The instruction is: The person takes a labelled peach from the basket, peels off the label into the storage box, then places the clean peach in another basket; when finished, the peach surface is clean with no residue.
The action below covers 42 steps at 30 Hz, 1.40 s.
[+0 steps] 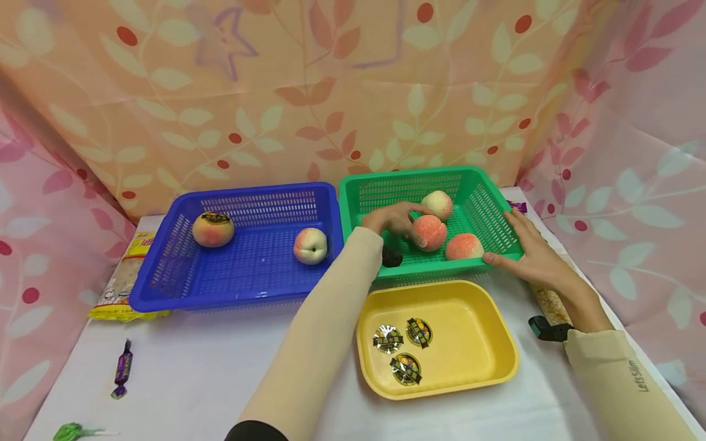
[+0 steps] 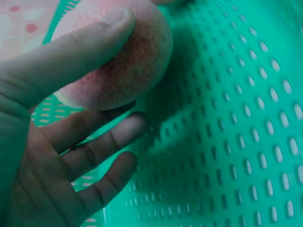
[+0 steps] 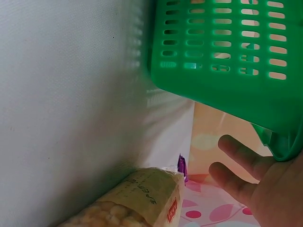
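My left hand (image 1: pixel 396 222) reaches into the green basket (image 1: pixel 408 179) and holds a reddish peach (image 1: pixel 431 233) between thumb and fingers. In the left wrist view, the thumb lies across that peach (image 2: pixel 137 71), while the lower fingers extend beneath it, apart from it. Beside it in the basket are a pale peach (image 1: pixel 439 204) behind and another pink peach (image 1: pixel 464 247) near the front wall. My right hand (image 1: pixel 529 251) rests at the basket's front right corner, thumb on the front rim. Two of its fingers (image 3: pixel 236 182) stretch out straight below the rim in the right wrist view.
On the left, a blue basket (image 1: pixel 237 301) contains a peach with a black sticker (image 1: pixel 213 229) and a whitish peach (image 1: pixel 311 246). A yellow tray (image 1: pixel 463 343) with stickers stands in front. Around are snack bags (image 1: pixel 124 275), a purple candy (image 1: pixel 123 369) and a green lollipop (image 1: pixel 68 432).
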Motion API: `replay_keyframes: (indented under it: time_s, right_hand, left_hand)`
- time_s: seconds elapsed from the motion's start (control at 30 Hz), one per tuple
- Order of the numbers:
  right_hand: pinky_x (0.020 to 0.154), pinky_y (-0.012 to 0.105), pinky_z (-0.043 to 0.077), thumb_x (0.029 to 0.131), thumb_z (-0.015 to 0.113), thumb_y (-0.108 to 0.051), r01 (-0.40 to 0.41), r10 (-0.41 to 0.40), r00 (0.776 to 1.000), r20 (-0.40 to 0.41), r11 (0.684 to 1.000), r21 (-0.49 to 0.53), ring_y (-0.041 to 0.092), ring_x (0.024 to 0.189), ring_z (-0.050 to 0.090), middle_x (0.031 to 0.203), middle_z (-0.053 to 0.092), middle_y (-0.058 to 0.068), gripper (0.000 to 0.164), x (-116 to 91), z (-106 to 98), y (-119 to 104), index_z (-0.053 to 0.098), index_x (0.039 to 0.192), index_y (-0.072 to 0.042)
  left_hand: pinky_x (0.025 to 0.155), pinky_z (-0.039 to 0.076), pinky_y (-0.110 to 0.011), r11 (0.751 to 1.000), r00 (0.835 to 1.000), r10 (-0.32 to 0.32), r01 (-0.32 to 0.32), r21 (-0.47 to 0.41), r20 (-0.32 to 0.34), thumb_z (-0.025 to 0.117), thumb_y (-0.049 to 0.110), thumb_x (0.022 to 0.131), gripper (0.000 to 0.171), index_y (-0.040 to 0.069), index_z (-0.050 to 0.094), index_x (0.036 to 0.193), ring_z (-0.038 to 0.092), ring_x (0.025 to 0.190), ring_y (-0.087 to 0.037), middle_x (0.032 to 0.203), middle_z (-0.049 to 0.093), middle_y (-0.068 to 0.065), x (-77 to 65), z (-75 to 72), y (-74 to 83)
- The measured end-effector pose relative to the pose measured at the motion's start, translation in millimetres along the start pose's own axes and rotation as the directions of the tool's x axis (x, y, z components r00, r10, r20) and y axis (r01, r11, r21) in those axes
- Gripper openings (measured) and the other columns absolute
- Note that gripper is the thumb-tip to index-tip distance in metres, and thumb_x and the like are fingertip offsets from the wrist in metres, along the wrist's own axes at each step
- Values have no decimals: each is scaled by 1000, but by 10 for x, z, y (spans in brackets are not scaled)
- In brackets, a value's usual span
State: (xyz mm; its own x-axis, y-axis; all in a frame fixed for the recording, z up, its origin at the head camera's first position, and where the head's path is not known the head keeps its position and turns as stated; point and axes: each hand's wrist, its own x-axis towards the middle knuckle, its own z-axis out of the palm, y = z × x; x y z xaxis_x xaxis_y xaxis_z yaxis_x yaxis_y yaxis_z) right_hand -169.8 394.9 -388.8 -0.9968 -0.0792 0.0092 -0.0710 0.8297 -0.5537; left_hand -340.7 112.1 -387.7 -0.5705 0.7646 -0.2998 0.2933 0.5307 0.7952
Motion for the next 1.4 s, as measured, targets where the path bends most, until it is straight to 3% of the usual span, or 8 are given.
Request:
replay_keyframes:
  time_s: [0.13, 0.4, 0.7, 0.77, 0.87, 1.03, 1.23, 1.4]
  right_hand:
    - [112, 82, 12, 90, 72, -47, 0, 0, 1000, -1, 1000, -1, 50, 156, 1, 173, -10, 11, 108, -6, 11, -17, 2, 166, -16]
    - [112, 82, 12, 90, 71, -47, 0, 0, 1000, -3, 1000, 3, 51, 156, 3, 172, -8, 14, 106, 3, 12, -20, 4, 166, -14]
    - [111, 83, 14, 90, 70, -48, -5, 5, 1000, 6, 1000, 4, 52, 155, 4, 173, -10, 10, 105, 29, 51, -19, 4, 166, -16]
    - [111, 83, 14, 90, 70, -48, -6, 6, 1000, 4, 1000, 2, 52, 155, 4, 173, -11, 10, 105, 21, 42, -16, 5, 166, -16]
    - [112, 82, 15, 90, 70, -47, -3, 3, 1000, -2, 1000, 4, 52, 155, 4, 173, -10, 11, 105, 7, 21, -6, 5, 166, -16]
    - [113, 80, 14, 91, 69, -47, -7, 7, 1000, -1, 1000, 5, 51, 155, 2, 172, -11, 13, 107, -2, -19, 22, 0, 165, -14]
    - [114, 80, 12, 92, 68, -48, -9, 9, 1000, 9, 1000, 7, 52, 155, 1, 171, -13, 16, 110, 1, -59, 66, -6, 164, -11]
    - [113, 81, 11, 92, 68, -46, 7, -7, 1000, 1, 1000, 13, 53, 154, 1, 171, -12, 19, 110, -16, -87, 118, -7, 164, -9]
  left_hand:
    - [98, 56, -40, 1000, 999, -16, 15, 16, 33, 85, 15, 84, 79, 24, 47, 153, 59, 112, -25, 156, 43, -9, 24, 33, 1]
    - [101, 52, -41, 995, 1000, -6, 4, 98, 21, 82, 20, 88, 82, 27, 40, 157, 51, 134, -30, 164, 35, -6, -4, 27, 32]
    - [106, 50, -43, 985, 999, -31, 32, 168, -6, 80, 21, 89, 82, 30, 37, 159, 52, 136, -25, 154, 48, -13, -273, -220, 183]
    - [108, 49, -42, 981, 999, -25, 31, 190, -36, 80, 23, 89, 81, 33, 38, 158, 50, 139, -23, 155, 48, -10, -391, -283, 253]
    - [109, 48, -40, 975, 995, 47, -27, 221, -88, 80, 25, 89, 79, 33, 40, 157, 50, 140, -21, 157, 47, -4, -610, -348, 350]
    - [107, 50, -36, 959, 970, 184, -141, 247, -160, 79, 27, 90, 75, 29, 43, 155, 55, 137, -22, 158, 47, 2, -1100, -383, 425]
    - [106, 51, -39, 953, 925, 257, -195, 231, -279, 80, 30, 89, 72, 29, 47, 153, 56, 134, -20, 152, 53, 3, -1758, -341, 278]
    - [109, 48, -46, 963, 884, 251, -184, 199, -394, 80, 28, 89, 70, 30, 49, 151, 55, 136, -23, 150, 56, 3, -2262, -287, 65]
